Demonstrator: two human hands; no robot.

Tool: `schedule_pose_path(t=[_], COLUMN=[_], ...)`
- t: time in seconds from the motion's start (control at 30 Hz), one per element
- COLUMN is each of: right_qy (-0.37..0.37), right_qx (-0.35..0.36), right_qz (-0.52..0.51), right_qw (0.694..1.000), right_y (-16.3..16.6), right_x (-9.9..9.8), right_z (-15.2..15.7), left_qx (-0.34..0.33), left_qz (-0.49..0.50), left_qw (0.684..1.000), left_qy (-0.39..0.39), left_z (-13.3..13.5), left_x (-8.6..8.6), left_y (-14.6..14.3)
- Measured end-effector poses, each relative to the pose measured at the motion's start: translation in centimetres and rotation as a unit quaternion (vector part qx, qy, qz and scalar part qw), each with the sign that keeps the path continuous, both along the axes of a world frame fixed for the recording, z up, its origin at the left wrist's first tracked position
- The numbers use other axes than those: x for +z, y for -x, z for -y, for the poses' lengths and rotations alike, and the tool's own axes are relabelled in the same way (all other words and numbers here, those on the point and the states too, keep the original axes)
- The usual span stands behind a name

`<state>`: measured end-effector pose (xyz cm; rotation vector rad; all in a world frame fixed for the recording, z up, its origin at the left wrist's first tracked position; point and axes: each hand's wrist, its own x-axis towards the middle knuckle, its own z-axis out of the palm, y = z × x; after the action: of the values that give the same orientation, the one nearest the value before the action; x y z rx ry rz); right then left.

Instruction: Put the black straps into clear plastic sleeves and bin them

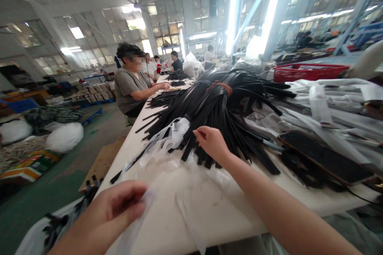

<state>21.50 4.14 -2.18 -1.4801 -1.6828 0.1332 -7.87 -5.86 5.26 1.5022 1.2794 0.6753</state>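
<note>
My left hand (115, 209) is at the near edge of the table, thumb and fingers closed on a thin translucent plastic strip (134, 225) that hangs down blurred. My right hand (211, 141) reaches over the loose ends of the black straps (206, 107), its fingertips pinched together; anything between them is too small to make out. These flat leather-like straps lie in a big bundle, bound by a brown band (220, 87). Crumpled clear plastic (170, 135) lies over strap ends between the hands.
White-wrapped strips (323, 103) and a dark flat board (326, 157) lie on the right of the table (167, 227). Behind them stands a red basket (311, 72). A person (131, 83) works along the left edge. A bag of straps (56, 223) stands below, at left.
</note>
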Motion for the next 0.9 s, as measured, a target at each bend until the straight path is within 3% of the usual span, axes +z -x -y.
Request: schedule_pose_path(t=[0.13,0.2,0.3,0.4,0.47,0.57,0.67,0.77,0.83,0.9], right_qy=[0.011,0.031,0.046,0.006,0.006,0.099,0.188,0.242,0.263,0.272], right_qx=[-0.179,-0.208,-0.188,-0.138,-0.068,0.049,0.132,0.214,0.262,0.289], right_qz=[-0.009,0.003,0.022,0.016,-0.029,-0.14,-0.253,-0.381,-0.442,-0.463], right_qw=[0.984,0.978,0.981,0.99,0.997,0.984,0.94,0.866,0.816,0.793], right_y=[-3.5,-4.4,-4.4,-3.3,-2.0,0.4,2.3,3.1,3.0,2.8], right_x=[0.2,0.1,-0.3,-0.6,-0.9,-1.2,-1.0,-0.5,-0.3,-0.5], right_z=[-1.9,-2.4,-2.6,-2.7,-2.7,-2.3,-1.4,-0.4,0.0,0.1], left_qx=[-0.057,-0.041,-0.029,-0.037,-0.029,-0.025,-0.054,-0.084,-0.062,-0.015], left_qz=[0.089,0.142,0.179,0.187,0.181,0.184,0.196,0.188,0.176,0.154], left_qw=[0.994,0.989,0.983,0.982,0.983,0.981,0.977,0.974,0.975,0.975], left_qy=[-0.029,-0.012,0.002,-0.011,-0.028,-0.054,-0.068,-0.09,-0.124,-0.161], left_z=[-6.5,-8.8,-10.6,-10.9,-10.8,-10.5,-10.2,-10.2,-10.4,-10.7], left_x=[-0.5,-1.5,-3.8,-5.6,-6.1,-5.9,-5.5,-5.7,-6.0,-6.4], left_y=[-7.9,-10.7,-12.2,-11.5,-10.8,-10.5,-10.7,-10.9,-10.9,-10.7])
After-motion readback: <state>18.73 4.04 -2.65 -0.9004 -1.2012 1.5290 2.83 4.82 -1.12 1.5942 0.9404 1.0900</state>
